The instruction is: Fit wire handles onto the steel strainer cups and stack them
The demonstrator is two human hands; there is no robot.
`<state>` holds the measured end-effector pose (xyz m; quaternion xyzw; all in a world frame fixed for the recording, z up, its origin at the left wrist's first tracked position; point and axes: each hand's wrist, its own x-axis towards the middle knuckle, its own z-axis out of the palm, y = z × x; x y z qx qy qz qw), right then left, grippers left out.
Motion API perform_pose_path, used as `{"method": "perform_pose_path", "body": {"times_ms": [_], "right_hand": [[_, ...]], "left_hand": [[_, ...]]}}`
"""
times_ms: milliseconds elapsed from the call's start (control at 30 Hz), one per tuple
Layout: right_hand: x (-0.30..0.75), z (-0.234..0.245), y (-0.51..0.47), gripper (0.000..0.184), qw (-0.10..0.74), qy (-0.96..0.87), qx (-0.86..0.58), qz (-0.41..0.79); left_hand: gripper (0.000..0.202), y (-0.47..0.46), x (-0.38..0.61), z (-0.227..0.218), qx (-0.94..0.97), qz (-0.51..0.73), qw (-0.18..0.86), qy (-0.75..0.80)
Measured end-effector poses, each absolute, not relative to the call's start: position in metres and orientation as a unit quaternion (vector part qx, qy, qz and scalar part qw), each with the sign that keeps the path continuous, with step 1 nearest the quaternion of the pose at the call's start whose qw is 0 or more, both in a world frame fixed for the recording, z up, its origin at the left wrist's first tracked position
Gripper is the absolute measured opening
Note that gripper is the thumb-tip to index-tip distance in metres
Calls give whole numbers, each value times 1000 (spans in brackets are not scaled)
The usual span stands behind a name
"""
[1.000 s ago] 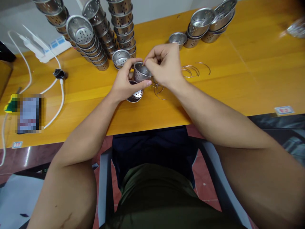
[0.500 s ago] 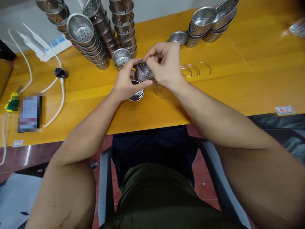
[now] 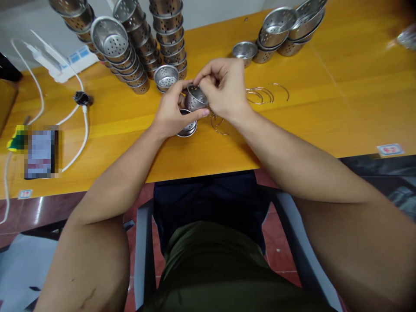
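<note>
My left hand [image 3: 173, 110] is wrapped round a small perforated metal cup [image 3: 196, 99], which it holds tilted above the table. At the cup's rim, the thumb and fingers of my right hand [image 3: 224, 89] are pinched together; whatever lies between them is too small or hidden to make out. Beneath my left hand another metal cup [image 3: 188, 129] rests on the table, partly covered by the thumb. Close by my right hand lie several thin curved wires [image 3: 261, 95], and more wire [image 3: 219, 125] lies below its wrist.
Tall stacks of perforated cups [image 3: 130, 65] stand at the back left, with a single-looking cup [image 3: 166, 77] in front. More cups [image 3: 276, 28] are at the back right. A white cable [image 3: 85, 138], plug [image 3: 82, 99] and blurred phone [image 3: 40, 151] lie on the left of the yellow table [image 3: 318, 117].
Both hands keep almost the same pose around the cup. My left thumb has shifted very slightly to the right; the view has moved a little.
</note>
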<state>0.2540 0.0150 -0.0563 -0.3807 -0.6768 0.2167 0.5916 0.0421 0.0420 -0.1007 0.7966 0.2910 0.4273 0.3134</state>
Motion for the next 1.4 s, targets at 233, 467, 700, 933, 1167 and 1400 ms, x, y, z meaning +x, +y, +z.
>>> {"method": "perform_pose_path", "body": {"times_ms": [233,467,700,933,1167,1400], "right_hand": [[247,-49,9,44,579,-673,-420,190],[255,-51,11,46,571,-695,-385,205],[258,-53,13,42,562,-704,-380,211],[252,-51,13,22,578,-678,-388,236],[254,-41,9,22,617,-637,-365,282],[251,-35,12,32,603,-611,-426,286]], "left_hand": [[93,43,41,-105,804,426,281,305],[95,39,40,-98,816,422,252,303],[88,38,42,-99,803,417,275,325],[94,40,48,-104,781,433,330,305],[86,43,49,-99,763,429,385,290],[87,44,43,-91,772,451,339,292]]}}
